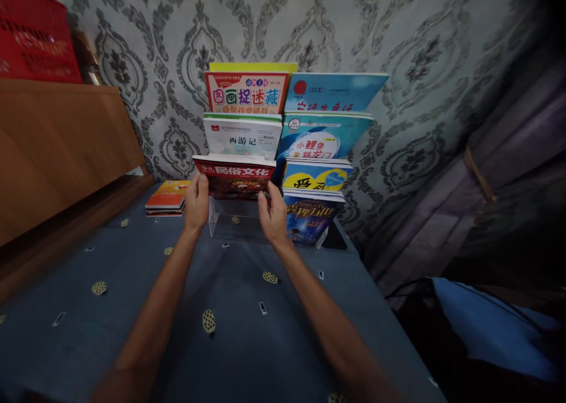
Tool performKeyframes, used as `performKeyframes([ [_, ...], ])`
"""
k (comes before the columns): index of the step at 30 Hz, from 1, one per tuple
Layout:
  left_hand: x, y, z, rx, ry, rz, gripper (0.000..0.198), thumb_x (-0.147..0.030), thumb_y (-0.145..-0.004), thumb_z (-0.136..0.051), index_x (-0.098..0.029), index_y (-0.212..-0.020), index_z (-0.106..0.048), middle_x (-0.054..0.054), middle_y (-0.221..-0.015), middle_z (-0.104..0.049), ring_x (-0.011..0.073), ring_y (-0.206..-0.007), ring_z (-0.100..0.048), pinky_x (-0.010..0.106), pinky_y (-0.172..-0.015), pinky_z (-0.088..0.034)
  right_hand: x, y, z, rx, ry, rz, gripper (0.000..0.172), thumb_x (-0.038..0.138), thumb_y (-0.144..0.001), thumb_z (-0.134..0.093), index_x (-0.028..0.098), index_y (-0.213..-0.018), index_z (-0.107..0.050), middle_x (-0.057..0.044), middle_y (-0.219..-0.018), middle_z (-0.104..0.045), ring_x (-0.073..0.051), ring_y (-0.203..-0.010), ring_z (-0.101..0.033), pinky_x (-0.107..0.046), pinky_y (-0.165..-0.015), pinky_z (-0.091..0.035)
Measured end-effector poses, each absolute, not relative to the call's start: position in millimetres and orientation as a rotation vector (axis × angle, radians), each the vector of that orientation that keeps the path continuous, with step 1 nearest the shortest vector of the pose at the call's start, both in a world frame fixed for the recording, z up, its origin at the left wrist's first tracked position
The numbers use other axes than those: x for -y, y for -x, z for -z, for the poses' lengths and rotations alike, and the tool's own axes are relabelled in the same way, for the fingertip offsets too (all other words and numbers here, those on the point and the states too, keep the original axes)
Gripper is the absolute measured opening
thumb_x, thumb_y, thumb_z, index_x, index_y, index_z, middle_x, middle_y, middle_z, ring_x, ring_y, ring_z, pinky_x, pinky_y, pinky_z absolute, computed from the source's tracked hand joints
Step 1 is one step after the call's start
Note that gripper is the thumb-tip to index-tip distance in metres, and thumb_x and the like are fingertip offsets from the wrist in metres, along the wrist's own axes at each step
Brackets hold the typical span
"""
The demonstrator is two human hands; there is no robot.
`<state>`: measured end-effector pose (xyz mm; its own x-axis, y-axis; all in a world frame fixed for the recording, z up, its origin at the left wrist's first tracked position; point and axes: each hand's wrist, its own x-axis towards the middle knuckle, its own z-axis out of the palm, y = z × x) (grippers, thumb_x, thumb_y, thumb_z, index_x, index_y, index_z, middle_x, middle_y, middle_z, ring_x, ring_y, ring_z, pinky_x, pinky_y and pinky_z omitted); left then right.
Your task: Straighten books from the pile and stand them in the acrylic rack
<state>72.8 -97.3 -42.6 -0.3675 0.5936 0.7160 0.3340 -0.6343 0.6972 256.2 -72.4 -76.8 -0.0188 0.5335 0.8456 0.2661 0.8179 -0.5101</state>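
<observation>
Between my two hands is a dark red book (234,177) with white title characters, held at its left and right edges. My left hand (196,202) grips the left side, thumb on the cover. On the other side, my right hand (273,213) pinches the lower right edge. The book is at the left column of a clear tiered book rack (234,229), above its bare front tier. Behind it stand a white book (243,137) and a red-bordered picture book (247,89). To the right, blue books (327,134) and a dark blue book (307,217) fill the other column.
A small stack of orange books (167,197) lies left of the rack on the dark patterned tablecloth (234,344). A wooden cabinet (62,149) with a red basket (38,34) stands at left. Patterned wallpaper backs the rack; a tied curtain (424,214) hangs at right.
</observation>
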Motion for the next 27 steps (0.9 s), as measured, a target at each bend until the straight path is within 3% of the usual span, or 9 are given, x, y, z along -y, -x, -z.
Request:
performKeyframes([
  [12, 94, -73, 45, -1.350, -1.788, -2.062, 0.059, -0.075, -0.093, -0.037, -0.021, -0.082, -0.059, 0.003, -0.081, -0.057, 0.0211, -0.088, -0.057, 0.034, -0.084, -0.047, 66, -259, 83, 1.625, 0.748, -0.259, 0.037, 0.037, -0.103, -0.038, 0.017, -0.128, -0.057, -0.015, -0.118, -0.068, -0.026, -0.113, -0.063, -0.046, -0.099, -0.051],
  [20, 90, -72, 46, -1.327, -1.715, -2.068, 0.060, -0.079, -0.088, -0.041, -0.023, -0.078, -0.057, 0.003, -0.078, -0.054, 0.0207, -0.085, -0.054, 0.033, -0.078, -0.045, 60, -261, 87, 1.657, 0.756, -0.258, 0.032, 0.033, -0.103, -0.038, 0.020, -0.122, -0.060, -0.012, -0.110, -0.068, -0.024, -0.104, -0.064, -0.040, -0.092, -0.054],
  [27, 65, -65, 49, -1.322, -1.674, -2.074, 0.062, -0.079, -0.088, -0.041, -0.020, -0.081, -0.060, 0.004, -0.079, -0.056, 0.0200, -0.082, -0.057, 0.033, -0.080, -0.048, 60, -258, 88, 1.618, 0.780, -0.153, 0.037, 0.025, -0.100, -0.042, 0.020, -0.135, -0.054, -0.014, -0.121, -0.061, -0.026, -0.115, -0.059, -0.045, -0.100, -0.050],
])
